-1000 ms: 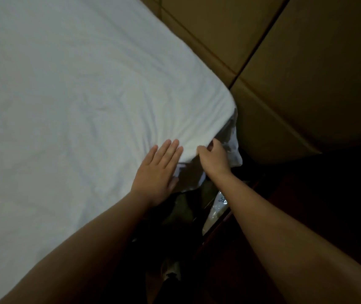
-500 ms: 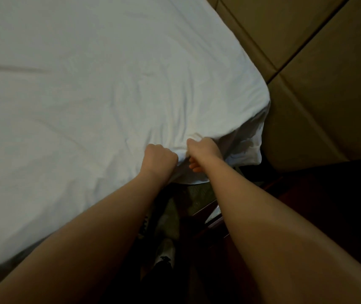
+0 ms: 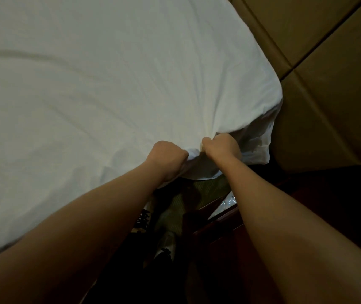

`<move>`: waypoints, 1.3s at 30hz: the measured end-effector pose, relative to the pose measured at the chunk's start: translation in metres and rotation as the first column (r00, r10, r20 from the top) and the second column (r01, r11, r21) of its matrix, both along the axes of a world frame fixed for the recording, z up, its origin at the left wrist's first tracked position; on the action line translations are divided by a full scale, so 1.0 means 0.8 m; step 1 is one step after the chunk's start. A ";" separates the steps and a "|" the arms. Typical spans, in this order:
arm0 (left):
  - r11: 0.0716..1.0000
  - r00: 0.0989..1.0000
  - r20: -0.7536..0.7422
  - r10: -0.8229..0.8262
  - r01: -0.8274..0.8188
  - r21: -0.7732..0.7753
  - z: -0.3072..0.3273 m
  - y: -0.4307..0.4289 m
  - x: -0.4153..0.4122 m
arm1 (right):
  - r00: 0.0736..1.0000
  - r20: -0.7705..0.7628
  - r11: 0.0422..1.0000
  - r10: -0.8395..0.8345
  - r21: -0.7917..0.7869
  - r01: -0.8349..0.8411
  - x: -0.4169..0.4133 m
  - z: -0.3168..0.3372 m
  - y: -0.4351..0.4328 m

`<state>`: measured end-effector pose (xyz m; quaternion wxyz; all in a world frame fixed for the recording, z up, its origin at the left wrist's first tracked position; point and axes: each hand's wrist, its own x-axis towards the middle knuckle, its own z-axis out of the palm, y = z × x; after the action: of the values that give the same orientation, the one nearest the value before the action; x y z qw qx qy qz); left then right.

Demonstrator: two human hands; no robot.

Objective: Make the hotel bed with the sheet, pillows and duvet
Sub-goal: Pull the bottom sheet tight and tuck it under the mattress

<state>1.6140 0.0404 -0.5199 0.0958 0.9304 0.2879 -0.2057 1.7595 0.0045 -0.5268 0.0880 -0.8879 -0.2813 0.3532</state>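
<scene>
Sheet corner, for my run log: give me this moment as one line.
sheet: spread, creased, corner hanging loose | left hand: grips sheet edge | right hand: grips sheet edge beside it

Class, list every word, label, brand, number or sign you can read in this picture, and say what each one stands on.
None can be read.
The white sheet, gripped by the left hand and the right hand, is plain.
The tan padded panels carry no marks.
The shiny crinkled thing beside the dark wooden furniture is too small and dim to tell whether it bears print.
</scene>
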 end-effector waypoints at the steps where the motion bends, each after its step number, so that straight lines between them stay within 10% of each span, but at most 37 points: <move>1: 1.000 1.000 -0.002 0.022 -0.022 0.013 -0.002 -0.001 -0.002 | 0.999 0.016 0.999 0.036 -0.016 -0.036 0.001 0.002 0.000; 15: 0.880 0.870 0.144 0.471 -0.476 -0.004 0.005 -0.049 -0.247 | 0.876 -0.039 0.847 0.480 0.279 -0.452 -0.225 0.024 0.033; 33: 0.323 0.342 0.215 0.915 -0.939 0.122 0.018 -0.205 -0.705 | 0.330 0.209 0.230 0.920 0.393 -0.890 -0.733 0.007 -0.058; 39: 0.251 0.275 0.135 0.952 -0.952 0.175 0.007 -0.236 -0.872 | 0.033 0.190 0.020 0.981 0.069 -0.997 -0.906 -0.013 -0.088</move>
<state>0.9166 -0.1484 -0.5142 0.0965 0.5733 0.8104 -0.0724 1.0345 -0.0659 -0.5368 -0.1138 -0.4454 -0.8528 0.2478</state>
